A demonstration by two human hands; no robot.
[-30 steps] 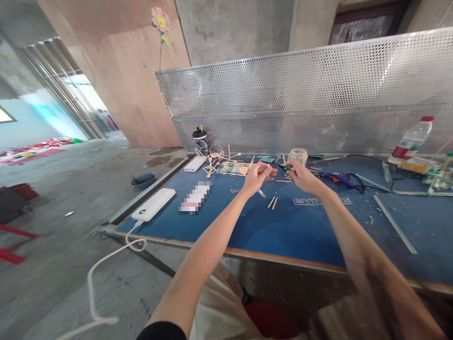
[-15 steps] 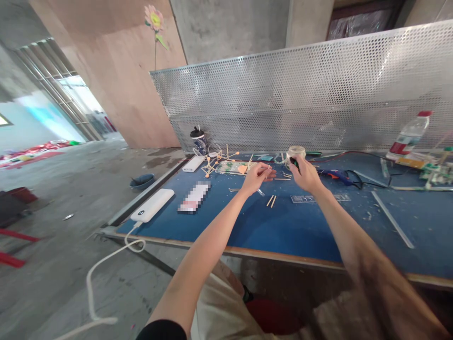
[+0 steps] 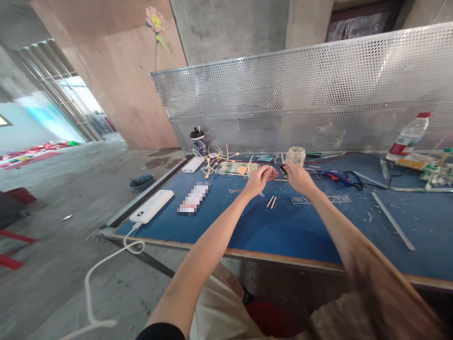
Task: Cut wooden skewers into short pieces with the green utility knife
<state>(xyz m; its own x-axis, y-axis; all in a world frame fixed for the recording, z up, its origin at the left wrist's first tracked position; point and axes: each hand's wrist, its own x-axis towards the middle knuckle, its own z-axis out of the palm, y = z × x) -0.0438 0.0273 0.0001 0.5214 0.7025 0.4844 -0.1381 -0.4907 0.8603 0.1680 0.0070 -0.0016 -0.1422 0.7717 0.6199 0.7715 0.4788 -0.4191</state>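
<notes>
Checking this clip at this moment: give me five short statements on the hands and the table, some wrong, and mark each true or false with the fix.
1. The right hand holds a small dark item. True.
2. The left hand is flat on the table. False: it is raised, with thumb and fingers drawn together.
3. Two short sticks lie side by side on the table, nearer the person than the hands. True.
4. The red-capped bottle lies on its side. False: it stands upright on its base.
5. The blue glue gun lies to the left of both hands. False: it lies to the right of the right hand.
</notes>
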